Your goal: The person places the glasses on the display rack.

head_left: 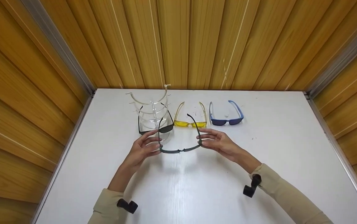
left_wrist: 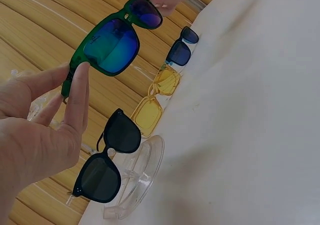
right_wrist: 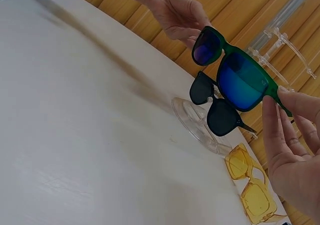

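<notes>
Both hands hold up a pair of green-framed sunglasses (left_wrist: 111,45) with mirrored blue-green lenses, temples unfolded and pointing away. My left hand (head_left: 140,149) pinches the left temple near its hinge, and my right hand (head_left: 220,143) pinches the right one. Behind them stands a clear plastic display stand (head_left: 153,110) with several curved tiers. Black sunglasses (left_wrist: 102,160) sit on its lowest part, partly covered in the head view by the held pair. Yellow sunglasses (head_left: 190,124) lie on the table to the right of the stand, and blue sunglasses (head_left: 227,121) lie right of those.
A white table (head_left: 290,149) carries everything. Wood-look panel walls (head_left: 178,43) enclose its back and sides, with metal strips (head_left: 64,43) at the corners. Each sleeve wears a small black camera (head_left: 127,206) at the wrist.
</notes>
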`<state>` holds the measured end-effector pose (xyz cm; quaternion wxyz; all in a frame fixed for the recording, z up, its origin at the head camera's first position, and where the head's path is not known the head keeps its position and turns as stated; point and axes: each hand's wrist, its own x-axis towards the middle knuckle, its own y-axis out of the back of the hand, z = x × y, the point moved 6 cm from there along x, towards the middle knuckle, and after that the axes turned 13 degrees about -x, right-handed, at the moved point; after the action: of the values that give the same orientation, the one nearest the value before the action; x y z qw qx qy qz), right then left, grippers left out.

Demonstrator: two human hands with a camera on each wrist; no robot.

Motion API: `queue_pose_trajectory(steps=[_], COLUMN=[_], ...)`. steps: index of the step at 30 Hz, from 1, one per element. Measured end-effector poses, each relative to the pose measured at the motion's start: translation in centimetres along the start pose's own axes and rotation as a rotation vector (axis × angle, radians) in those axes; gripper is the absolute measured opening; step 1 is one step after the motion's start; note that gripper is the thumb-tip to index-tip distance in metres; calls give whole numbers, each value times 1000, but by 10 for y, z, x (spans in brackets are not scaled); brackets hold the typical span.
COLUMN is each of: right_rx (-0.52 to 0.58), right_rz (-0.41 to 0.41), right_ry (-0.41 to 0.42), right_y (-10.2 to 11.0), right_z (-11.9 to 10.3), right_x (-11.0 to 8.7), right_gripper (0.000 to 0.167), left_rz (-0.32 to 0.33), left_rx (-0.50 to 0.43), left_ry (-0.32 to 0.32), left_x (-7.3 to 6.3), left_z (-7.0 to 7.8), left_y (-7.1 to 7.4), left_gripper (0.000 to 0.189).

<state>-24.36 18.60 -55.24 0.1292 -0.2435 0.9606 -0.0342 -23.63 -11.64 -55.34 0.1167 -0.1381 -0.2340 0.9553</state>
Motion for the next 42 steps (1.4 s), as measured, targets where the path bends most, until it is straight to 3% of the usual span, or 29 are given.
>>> queue_pose_trajectory(steps=[18, 36, 42], right_rx=[-29, -38, -37], right_rz=[-5, -31, -36], right_ry=[-4, -5, -2], right_y=[-16, -26, -28], right_z=[-5, -10, -12], right_x=[16, 16, 18], right_gripper=[58, 64, 63], left_rz=[54, 79, 81], left_rx=[35, -14, -25], left_ry=[-26, -28, -30], left_x=[-9, -19, -20], left_z=[10, 12, 14], left_y=[16, 22, 25], left_gripper=[66, 58, 64])
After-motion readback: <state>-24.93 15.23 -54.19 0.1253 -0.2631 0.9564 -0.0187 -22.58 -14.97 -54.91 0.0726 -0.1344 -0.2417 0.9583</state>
